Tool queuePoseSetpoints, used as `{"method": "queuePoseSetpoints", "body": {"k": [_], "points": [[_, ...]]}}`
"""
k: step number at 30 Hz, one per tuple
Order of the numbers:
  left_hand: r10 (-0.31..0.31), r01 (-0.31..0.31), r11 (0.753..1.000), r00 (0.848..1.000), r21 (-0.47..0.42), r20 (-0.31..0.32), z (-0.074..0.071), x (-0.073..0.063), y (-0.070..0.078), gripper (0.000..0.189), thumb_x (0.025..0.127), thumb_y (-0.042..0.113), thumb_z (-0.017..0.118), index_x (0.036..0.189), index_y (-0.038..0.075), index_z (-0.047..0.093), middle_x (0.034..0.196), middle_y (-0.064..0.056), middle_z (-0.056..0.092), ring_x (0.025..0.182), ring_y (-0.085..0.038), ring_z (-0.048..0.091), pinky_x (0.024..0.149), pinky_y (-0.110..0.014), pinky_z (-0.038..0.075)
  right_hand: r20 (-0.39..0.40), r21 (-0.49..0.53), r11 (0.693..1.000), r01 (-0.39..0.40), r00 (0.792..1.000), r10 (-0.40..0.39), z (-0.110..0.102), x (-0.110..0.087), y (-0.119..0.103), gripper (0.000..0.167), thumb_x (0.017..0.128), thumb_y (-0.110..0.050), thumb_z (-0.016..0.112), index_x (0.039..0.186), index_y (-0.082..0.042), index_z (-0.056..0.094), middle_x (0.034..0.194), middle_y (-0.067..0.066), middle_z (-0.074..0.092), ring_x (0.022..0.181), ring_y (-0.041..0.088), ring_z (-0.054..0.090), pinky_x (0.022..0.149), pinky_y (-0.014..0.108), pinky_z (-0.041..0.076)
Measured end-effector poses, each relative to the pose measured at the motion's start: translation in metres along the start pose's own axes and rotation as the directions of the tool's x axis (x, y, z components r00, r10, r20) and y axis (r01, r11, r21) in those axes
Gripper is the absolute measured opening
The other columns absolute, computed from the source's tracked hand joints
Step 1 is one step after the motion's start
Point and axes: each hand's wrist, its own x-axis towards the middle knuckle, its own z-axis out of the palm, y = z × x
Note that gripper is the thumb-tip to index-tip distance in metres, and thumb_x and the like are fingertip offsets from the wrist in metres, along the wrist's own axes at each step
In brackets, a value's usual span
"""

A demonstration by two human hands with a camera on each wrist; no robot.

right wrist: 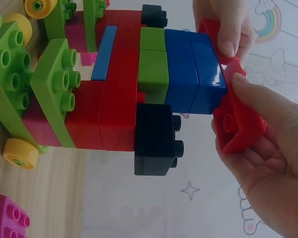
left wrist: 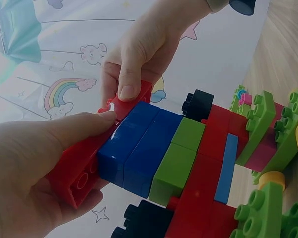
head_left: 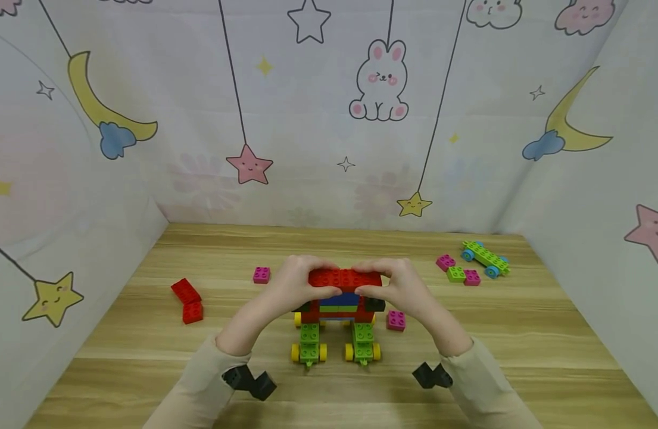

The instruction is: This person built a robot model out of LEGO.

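Observation:
A toy brick build stands mid-table on green wheeled bases [head_left: 309, 342] with yellow wheels. Red bricks [right wrist: 120, 94] form its body, with a black brick [right wrist: 154, 139] jutting out at each side. Above sit green bricks [left wrist: 174, 173] and a stack of blue bricks [left wrist: 139, 144]. Across the top lie two red bricks, end to end. My left hand [head_left: 291, 285] grips the left red brick [left wrist: 72, 173], thumb on the near face. My right hand [head_left: 401, 285] holds the right red brick [right wrist: 238, 116] likewise, fingers behind it. The underside contact is partly hidden.
Loose red bricks [head_left: 186, 292] lie at the left. A pink brick [head_left: 261, 274] is behind my left arm, another pink brick [head_left: 396, 320] beside the build. At the back right are pink and green bricks [head_left: 456, 274] and a green base with blue wheels [head_left: 486, 257].

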Motion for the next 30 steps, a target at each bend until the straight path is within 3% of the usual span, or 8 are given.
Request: {"method": "queuePoseSetpoints", "body": {"k": [19,30], "points": [[-0.016,0.016,1.000,1.000,-0.013,-0.008,0.0016,-0.0014,-0.0007,0.037,0.084,0.026,0.078,0.114,0.007,0.071,0.107,-0.009,0.073,0.085,-0.016,0.067,0.071,-0.023,0.054,0.013,0.014,0.998,-0.059,0.998,0.058,0.0014,0.0004,-0.0017,0.033,0.083,-0.008,0.077,0.114,0.001,0.071,0.115,0.017,0.071,0.108,0.031,0.067,0.093,0.044,0.053],[0.038,-0.037,0.999,0.999,0.029,-0.019,0.0008,-0.0033,-0.0005,0.041,0.085,0.027,0.076,0.119,0.006,0.069,0.114,-0.010,0.072,0.093,-0.021,0.068,0.075,-0.027,0.057,0.030,0.006,0.993,-0.122,0.992,0.122,-0.0001,0.0014,-0.0035,0.035,0.084,-0.011,0.077,0.116,-0.001,0.069,0.112,0.014,0.071,0.104,0.030,0.068,0.090,0.044,0.055]]}}
